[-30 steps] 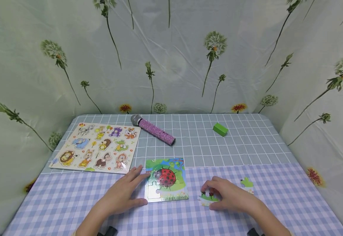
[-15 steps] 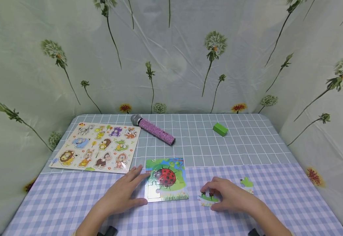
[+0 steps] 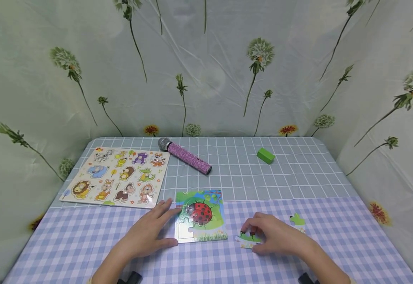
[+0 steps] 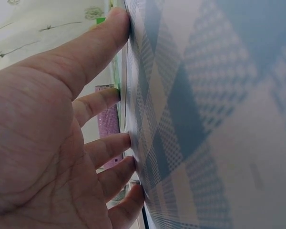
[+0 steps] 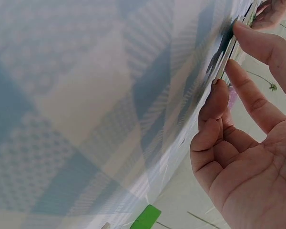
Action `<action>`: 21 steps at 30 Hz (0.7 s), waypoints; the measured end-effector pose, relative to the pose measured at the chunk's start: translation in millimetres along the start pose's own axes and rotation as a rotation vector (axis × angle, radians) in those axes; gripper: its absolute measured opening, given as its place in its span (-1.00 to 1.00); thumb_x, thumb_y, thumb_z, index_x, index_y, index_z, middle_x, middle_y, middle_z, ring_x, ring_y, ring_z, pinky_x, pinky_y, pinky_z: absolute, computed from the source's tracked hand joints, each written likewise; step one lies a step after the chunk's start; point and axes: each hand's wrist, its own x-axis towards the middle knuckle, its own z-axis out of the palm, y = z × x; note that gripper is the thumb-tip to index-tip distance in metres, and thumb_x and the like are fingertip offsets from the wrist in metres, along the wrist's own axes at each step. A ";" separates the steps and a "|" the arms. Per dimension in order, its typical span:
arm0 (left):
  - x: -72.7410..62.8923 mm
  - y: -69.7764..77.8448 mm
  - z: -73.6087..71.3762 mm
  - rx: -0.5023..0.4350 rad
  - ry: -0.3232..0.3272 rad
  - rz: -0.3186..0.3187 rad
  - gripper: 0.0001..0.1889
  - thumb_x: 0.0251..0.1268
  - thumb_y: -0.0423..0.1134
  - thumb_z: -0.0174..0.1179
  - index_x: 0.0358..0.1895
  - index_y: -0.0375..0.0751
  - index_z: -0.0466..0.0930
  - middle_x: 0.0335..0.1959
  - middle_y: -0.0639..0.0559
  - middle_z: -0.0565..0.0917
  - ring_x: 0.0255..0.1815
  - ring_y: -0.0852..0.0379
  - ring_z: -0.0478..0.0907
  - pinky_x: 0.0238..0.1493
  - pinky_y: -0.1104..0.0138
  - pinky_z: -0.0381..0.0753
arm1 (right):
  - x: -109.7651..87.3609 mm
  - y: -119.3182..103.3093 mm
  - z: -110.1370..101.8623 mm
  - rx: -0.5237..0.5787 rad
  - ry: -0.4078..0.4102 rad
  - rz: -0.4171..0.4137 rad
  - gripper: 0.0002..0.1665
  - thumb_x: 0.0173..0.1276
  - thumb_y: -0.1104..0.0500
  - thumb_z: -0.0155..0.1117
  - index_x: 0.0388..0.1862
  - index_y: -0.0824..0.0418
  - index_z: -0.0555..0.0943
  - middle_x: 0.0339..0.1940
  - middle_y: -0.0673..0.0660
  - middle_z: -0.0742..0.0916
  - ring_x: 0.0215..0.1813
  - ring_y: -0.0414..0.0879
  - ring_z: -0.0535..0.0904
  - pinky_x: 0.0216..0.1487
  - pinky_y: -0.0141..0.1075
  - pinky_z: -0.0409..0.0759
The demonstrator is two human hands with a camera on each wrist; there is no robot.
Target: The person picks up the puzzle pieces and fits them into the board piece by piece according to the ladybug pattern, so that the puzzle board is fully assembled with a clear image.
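Note:
A ladybug jigsaw puzzle (image 3: 211,221) lies in the middle, its lower left corner showing a pale bare patch of tray. My left hand (image 3: 149,230) is at its left side, fingers spread, index fingertip on the left edge and thumb by the lower left corner. To the right, my right hand (image 3: 275,234) pinches a green jigsaw piece (image 3: 245,239) between thumb and fingers, low over the checked cloth. The right wrist view shows its thin edge (image 5: 224,64) between the fingertips. Another jigsaw piece (image 3: 297,219) lies beyond the right wrist, partly hidden by it.
An animal peg puzzle board (image 3: 112,177) lies at the back left. Beside it is a pink glittery microphone (image 3: 188,157). A green block (image 3: 265,156) sits at the back right. A flowered curtain (image 3: 213,79) hangs behind the table.
The jigsaw piece in my right hand has shifted slightly to the left. My left hand and the ladybug puzzle stay in place.

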 end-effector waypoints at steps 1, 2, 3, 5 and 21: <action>0.1 -0.1 -0.1 -0.001 -0.001 0.000 -0.08 0.20 0.21 0.52 0.61 0.03 0.41 0.72 -0.26 0.26 0.69 -0.46 0.22 0.55 -0.39 0.38 | 0.8 -0.7 -0.3 0.002 -0.003 0.001 -0.52 0.15 0.16 0.64 0.06 -0.11 0.72 -0.17 -0.24 0.65 -0.12 -0.41 0.52 -0.10 -0.43 0.62; 0.1 -0.1 -0.1 -0.001 -0.002 0.000 -0.08 0.20 0.22 0.52 0.61 0.03 0.41 0.72 -0.26 0.26 0.69 -0.46 0.22 0.55 -0.39 0.38 | 1.8 -1.3 -0.8 0.003 -0.004 0.004 -0.52 0.16 0.16 0.64 0.06 -0.11 0.72 -0.16 -0.24 0.65 -0.11 -0.41 0.52 -0.09 -0.42 0.63; 0.2 -0.1 -0.2 -0.002 -0.003 -0.001 -0.08 0.20 0.22 0.52 0.61 0.03 0.41 0.72 -0.26 0.26 0.69 -0.45 0.21 0.55 -0.39 0.38 | 2.8 -2.0 -1.1 0.005 -0.007 0.008 -0.53 0.16 0.15 0.64 0.05 -0.11 0.72 -0.15 -0.24 0.65 -0.11 -0.41 0.52 -0.09 -0.42 0.64; 0.2 -0.3 -0.4 -0.004 -0.006 -0.002 -0.07 0.20 0.22 0.52 0.62 0.04 0.40 0.72 -0.26 0.25 0.69 -0.45 0.21 0.55 -0.39 0.37 | 4.6 -3.4 -1.6 0.011 -0.016 0.020 -0.53 0.17 0.14 0.65 0.06 -0.11 0.73 -0.14 -0.24 0.66 -0.11 -0.41 0.53 -0.08 -0.42 0.65; -0.4 -0.8 -0.3 0.004 -0.002 0.000 -0.08 0.21 0.22 0.51 0.62 0.03 0.40 0.73 -0.25 0.25 0.70 -0.46 0.20 0.55 -0.39 0.37 | 23.2 -13.1 -5.9 0.013 -0.035 0.011 -0.57 0.25 0.06 0.64 0.10 -0.05 0.73 -0.16 -0.21 0.66 -0.13 -0.38 0.52 -0.10 -0.42 0.63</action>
